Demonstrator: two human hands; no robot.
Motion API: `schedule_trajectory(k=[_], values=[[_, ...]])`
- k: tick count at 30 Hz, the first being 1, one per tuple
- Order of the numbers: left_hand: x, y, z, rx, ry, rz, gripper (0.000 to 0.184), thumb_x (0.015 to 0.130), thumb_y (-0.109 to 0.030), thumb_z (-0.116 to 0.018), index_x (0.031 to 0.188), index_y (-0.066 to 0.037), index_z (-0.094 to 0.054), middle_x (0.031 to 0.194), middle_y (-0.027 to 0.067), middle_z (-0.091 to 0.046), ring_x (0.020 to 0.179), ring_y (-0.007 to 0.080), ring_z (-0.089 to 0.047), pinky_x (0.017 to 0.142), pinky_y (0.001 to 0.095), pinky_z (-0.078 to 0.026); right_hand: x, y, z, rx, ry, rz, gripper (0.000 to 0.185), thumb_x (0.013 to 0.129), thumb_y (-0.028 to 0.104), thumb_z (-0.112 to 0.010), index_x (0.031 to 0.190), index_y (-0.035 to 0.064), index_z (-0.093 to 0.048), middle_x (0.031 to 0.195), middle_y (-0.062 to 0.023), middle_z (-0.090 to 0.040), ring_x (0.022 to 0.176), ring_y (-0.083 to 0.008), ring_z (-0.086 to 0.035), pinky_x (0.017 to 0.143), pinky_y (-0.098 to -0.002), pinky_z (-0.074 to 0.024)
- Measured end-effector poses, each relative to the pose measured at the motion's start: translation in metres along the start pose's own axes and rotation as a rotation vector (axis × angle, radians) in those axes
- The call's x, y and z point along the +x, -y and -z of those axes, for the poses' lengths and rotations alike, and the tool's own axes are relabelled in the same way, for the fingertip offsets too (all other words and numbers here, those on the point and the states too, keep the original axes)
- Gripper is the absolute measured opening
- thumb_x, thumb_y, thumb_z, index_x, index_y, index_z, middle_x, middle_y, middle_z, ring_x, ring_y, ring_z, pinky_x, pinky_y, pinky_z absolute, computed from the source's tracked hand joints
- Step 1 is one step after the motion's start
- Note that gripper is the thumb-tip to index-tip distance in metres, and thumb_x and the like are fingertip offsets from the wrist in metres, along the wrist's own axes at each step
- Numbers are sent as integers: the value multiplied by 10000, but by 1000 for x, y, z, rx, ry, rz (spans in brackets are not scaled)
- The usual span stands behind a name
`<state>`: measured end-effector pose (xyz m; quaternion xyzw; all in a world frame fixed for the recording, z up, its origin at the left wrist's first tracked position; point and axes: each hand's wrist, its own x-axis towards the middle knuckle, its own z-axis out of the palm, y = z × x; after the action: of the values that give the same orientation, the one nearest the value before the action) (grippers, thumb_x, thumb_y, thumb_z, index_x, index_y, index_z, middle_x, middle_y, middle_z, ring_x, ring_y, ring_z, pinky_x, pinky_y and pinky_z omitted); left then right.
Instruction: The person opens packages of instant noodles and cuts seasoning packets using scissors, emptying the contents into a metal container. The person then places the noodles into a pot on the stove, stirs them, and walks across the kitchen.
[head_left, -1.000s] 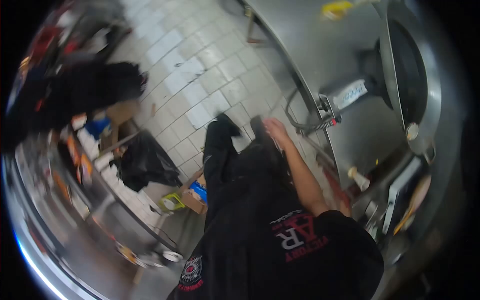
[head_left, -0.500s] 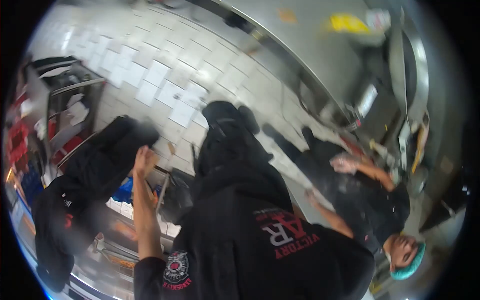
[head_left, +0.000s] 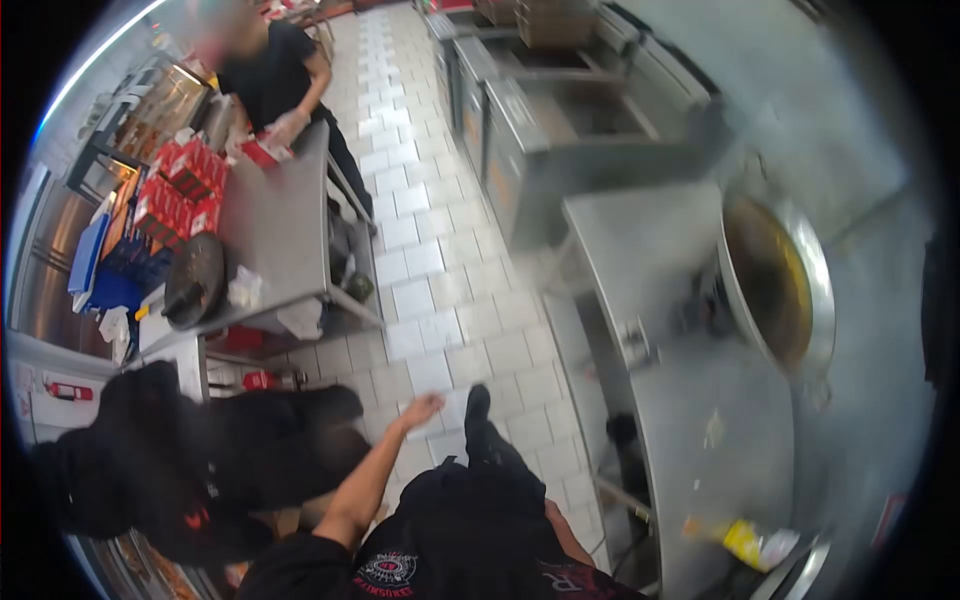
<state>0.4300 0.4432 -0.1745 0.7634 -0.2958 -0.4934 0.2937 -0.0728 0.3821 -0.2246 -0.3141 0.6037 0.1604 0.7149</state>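
My left hand (head_left: 422, 410) hangs in front of my body over the tiled floor (head_left: 415, 305), its fingers loosely curled together with nothing visible in them. Beside my right hip, part of my right forearm (head_left: 568, 535) shows; my right hand is mostly hidden by my black clothing, and its fingers cannot be made out. Neither hand is seen touching any object. My dark shoe (head_left: 478, 405) is just right of my left hand.
A person in black (head_left: 200, 460) is close on my left. Another person (head_left: 275, 75) handles a red box (head_left: 264, 152) at a steel table (head_left: 280, 215). On the right are a steel counter (head_left: 700, 430), a large round pan (head_left: 775, 285) and a yellow packet (head_left: 743, 543).
The view has swung along the aisle, bringing the table with red boxes into sight. The person in a green cap has left view. My left hand has come forward; my right hand has dropped back.
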Motion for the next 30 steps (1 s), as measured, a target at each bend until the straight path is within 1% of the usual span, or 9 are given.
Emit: schedule_trajectory(k=[2, 4, 9, 11, 15, 19, 25, 29, 30], values=[[-21, 5, 15, 62, 79, 65, 628, 919, -533, -576, 1273, -14, -576, 1231, 224, -624, 1193, 337, -569, 1012, 425, -440, 7, 156, -3, -457, -58, 251, 260, 930, 305, -567, 1028, 86, -667, 852, -53, -663, 717, -161, -618, 550, -293, -489], [-33, -19, 34, -77, 41, 98, 668, 919, -521, -587, 1361, -27, -508, 1322, 194, -571, 1299, 315, -480, 1086, 389, -365, 48, 289, -25, -392, -63, 365, 283, 939, 339, -580, 1039, 83, -650, 821, -41, -661, 636, -138, -594, 503, -294, -468], [33, -123, 157, -452, -111, 121, 638, 950, -472, -573, 1397, -29, -472, 1402, 161, -503, 1358, 260, -409, 1129, 364, -297, 55, 624, -140, -424, 31, 584, 279, 967, 315, -564, 1109, 83, -623, 941, -48, -667, 750, -137, -625, 668, -287, -493], [91, -124, 205, -527, 24, 230, 575, 971, -429, -560, 1421, -86, -460, 1403, 121, -499, 1318, 221, -436, 1124, 355, -297, 76, 719, -183, -475, 45, 632, 288, 959, 308, -579, 1112, 68, -626, 955, -58, -666, 775, -143, -634, 706, -295, -499], [208, -180, 325, -460, 53, 90, 562, 971, -437, -557, 1400, -80, -489, 1390, 111, -515, 1316, 219, -435, 1121, 353, -298, 109, 864, -263, -684, 82, 894, 289, 933, 285, -623, 1074, 33, -645, 876, -56, -679, 769, -158, -648, 690, -307, -510], [369, -228, 470, -479, 146, 134, 515, 955, -476, -557, 1291, -85, -571, 1234, 88, -612, 1139, 169, -564, 911, 344, -463, 72, 999, -342, -841, 140, 1101, 293, 942, 295, -622, 982, 9, -672, 805, -66, -668, 747, -150, -635, 707, -299, -498], [602, -327, 662, -557, -213, -8, 298, 968, -350, -527, 1033, -70, -606, 983, 61, -688, 898, 158, -654, 712, 324, -487, 24, 1160, -427, -704, 185, 953, 306, 945, 290, -607, 852, 8, -680, 734, -100, -661, 715, -224, -639, 667, -335, -493], [732, -329, 760, -617, -176, -33, 244, 1005, -314, -497, 1007, -85, -584, 962, 35, -670, 908, 141, -642, 738, 311, -486, 29, 1280, -477, -908, 259, 1172, 245, 959, 204, -590, 1117, 23, -633, 961, -100, -666, 835, -175, -636, 762, -315, -500], [767, -305, 776, -518, -205, -87, 256, 988, -320, -531, 990, -71, -590, 936, 48, -666, 898, 153, -647, 729, 323, -502, 26, 1320, -491, -887, 386, 1000, 288, 941, 187, -621, 1181, 30, -602, 1050, -102, -649, 907, -168, -624, 792, -316, -498]])
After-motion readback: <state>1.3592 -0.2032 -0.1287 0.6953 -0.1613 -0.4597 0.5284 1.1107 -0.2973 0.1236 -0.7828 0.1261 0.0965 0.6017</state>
